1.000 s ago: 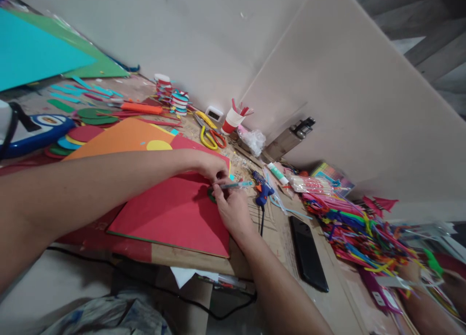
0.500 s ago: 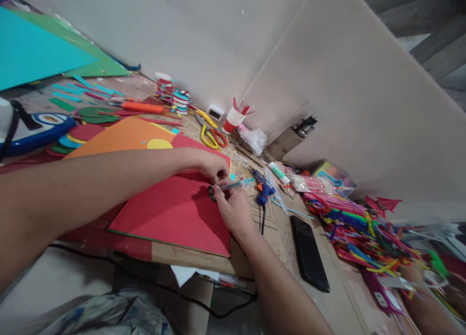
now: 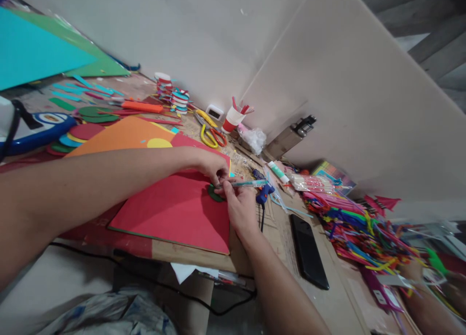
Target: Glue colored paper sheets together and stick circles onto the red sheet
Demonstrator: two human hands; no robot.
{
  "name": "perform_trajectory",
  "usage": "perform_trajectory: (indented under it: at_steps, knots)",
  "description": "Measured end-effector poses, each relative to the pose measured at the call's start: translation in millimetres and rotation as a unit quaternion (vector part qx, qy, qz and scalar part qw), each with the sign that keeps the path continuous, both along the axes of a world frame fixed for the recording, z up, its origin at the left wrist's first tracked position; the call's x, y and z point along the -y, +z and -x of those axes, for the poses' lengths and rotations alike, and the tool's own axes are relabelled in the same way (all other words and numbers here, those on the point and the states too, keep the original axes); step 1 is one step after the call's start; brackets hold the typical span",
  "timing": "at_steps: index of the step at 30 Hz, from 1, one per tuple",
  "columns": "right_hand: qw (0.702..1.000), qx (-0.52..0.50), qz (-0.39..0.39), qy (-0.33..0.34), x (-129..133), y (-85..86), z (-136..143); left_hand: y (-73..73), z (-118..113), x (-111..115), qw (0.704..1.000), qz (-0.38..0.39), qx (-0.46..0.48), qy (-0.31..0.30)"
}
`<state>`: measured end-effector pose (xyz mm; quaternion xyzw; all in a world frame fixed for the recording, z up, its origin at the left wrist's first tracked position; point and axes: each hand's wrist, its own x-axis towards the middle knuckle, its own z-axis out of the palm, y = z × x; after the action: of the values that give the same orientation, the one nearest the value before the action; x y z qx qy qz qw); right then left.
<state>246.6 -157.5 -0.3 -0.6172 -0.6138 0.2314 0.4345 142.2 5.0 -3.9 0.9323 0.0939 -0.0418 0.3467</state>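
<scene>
A slim clear pen with a light blue tint [image 3: 251, 183] lies in the grip of my right hand [image 3: 242, 206], its far end pointing right. My left hand [image 3: 214, 169] is closed, fingertips pressed together right by the pen's near end; what they pinch is hidden. Just below the fingertips a small dark green disc [image 3: 215, 194] shows in part, lying on a red sheet [image 3: 174, 211]. An orange sheet [image 3: 120, 136] with a yellow circle [image 3: 159, 143] adjoins the red one behind my left forearm.
A blue glue gun [image 3: 265, 193] and black phone [image 3: 309, 251] lie right of the sheets. Behind are yellow-handled pliers [image 3: 208, 136], orange scissors handles [image 3: 220, 138] and a paper cup of sticks [image 3: 233, 119]. Colourful pipe cleaners [image 3: 353, 228] heap at right, beside another person's hand [image 3: 413, 272].
My right hand has shifted a little to the right with the pen, uncovering more of the green disc. My left hand has stayed nearly in place.
</scene>
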Motion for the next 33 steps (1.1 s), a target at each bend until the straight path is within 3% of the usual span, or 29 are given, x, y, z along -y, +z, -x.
perform_trajectory:
  at_steps: [9,20,33]
  knots:
    - [0.999,-0.017,0.042,0.008,-1,-5.6,-7,10.7,10,2,0.999,-0.014,-0.011,-0.030]
    - [0.991,0.125,-0.025,0.042,0,0.6,1,13.4,9,6,0.999,0.014,-0.010,-0.034]
    - [0.977,0.213,-0.008,0.026,-3,1.4,11,18.0,11,8,1.000,-0.021,0.001,-0.023]
